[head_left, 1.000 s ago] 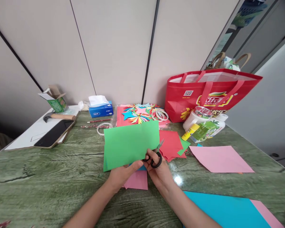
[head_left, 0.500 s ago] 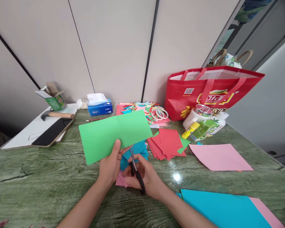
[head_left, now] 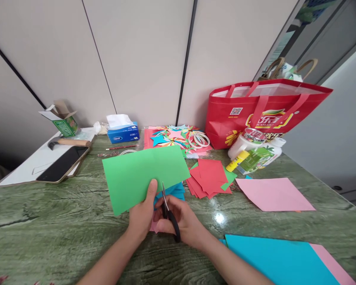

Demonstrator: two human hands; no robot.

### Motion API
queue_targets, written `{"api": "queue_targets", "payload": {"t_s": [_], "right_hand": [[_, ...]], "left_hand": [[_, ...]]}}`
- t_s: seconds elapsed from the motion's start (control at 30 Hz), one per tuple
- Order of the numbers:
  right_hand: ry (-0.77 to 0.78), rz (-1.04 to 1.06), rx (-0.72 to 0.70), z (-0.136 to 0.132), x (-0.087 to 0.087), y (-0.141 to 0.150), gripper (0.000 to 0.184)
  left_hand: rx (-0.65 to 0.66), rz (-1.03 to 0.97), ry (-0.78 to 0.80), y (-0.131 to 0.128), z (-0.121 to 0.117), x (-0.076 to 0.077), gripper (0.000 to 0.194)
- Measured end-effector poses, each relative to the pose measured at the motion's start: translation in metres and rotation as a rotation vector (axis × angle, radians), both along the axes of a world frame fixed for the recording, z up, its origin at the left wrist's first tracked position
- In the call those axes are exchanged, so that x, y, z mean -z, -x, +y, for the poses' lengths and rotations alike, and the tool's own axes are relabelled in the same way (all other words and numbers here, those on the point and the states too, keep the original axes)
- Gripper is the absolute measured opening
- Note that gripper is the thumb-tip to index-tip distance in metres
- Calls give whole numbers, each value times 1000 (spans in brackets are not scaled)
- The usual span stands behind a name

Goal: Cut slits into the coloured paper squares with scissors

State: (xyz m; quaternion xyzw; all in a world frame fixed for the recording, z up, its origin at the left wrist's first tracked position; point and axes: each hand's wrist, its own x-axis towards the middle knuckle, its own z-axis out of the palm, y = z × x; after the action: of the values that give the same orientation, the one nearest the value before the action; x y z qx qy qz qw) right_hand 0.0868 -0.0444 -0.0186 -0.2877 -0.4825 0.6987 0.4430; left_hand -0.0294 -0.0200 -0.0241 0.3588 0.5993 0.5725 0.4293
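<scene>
My left hand [head_left: 144, 209] pinches a green sheet of paper [head_left: 145, 174] at its lower edge, thumb on top and the fingers hidden behind. In my right hand [head_left: 180, 217] is a pair of scissors [head_left: 173, 225] with black handles. The blades point up at the green sheet's lower edge, their tip over the paper; whether they cut into it I cannot tell. Beneath, partly covered by the hands and the sheet, lie blue paper pieces [head_left: 176, 192] and a bit of pink paper. Red paper squares [head_left: 209, 178] are stacked to the right, with green pieces among them.
A pink sheet [head_left: 275, 194] and a large blue sheet [head_left: 273, 257] lie on the right. Behind stand a red bag [head_left: 225, 114], a yellow glue stick [head_left: 237, 160] and a blue tissue box [head_left: 123, 133]. On the left are a phone [head_left: 62, 164] and a hammer [head_left: 74, 142].
The green sheet has tilted and shifted slightly downward, and my left hand has moved right, closer to the scissors. The scissors' tip now overlaps the sheet's lower edge.
</scene>
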Motion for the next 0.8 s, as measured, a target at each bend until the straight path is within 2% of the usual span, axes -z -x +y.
{"api": "queue_targets", "payload": {"t_s": [0.17, 0.33, 0.57, 0.8], "right_hand": [[0, 3, 13, 0, 2, -1, 41], [-13, -3, 10, -1, 3, 0, 44], [-32, -55, 0, 2, 7, -1, 42], [-41, -47, -11, 3, 13, 0, 42]], "left_hand": [[-88, 68, 99, -4, -1, 2, 30], [-83, 176, 191, -6, -2, -9, 31], [-66, 288, 192, -10, -4, -14, 39], [-37, 316, 283, -14, -6, -24, 35]]}}
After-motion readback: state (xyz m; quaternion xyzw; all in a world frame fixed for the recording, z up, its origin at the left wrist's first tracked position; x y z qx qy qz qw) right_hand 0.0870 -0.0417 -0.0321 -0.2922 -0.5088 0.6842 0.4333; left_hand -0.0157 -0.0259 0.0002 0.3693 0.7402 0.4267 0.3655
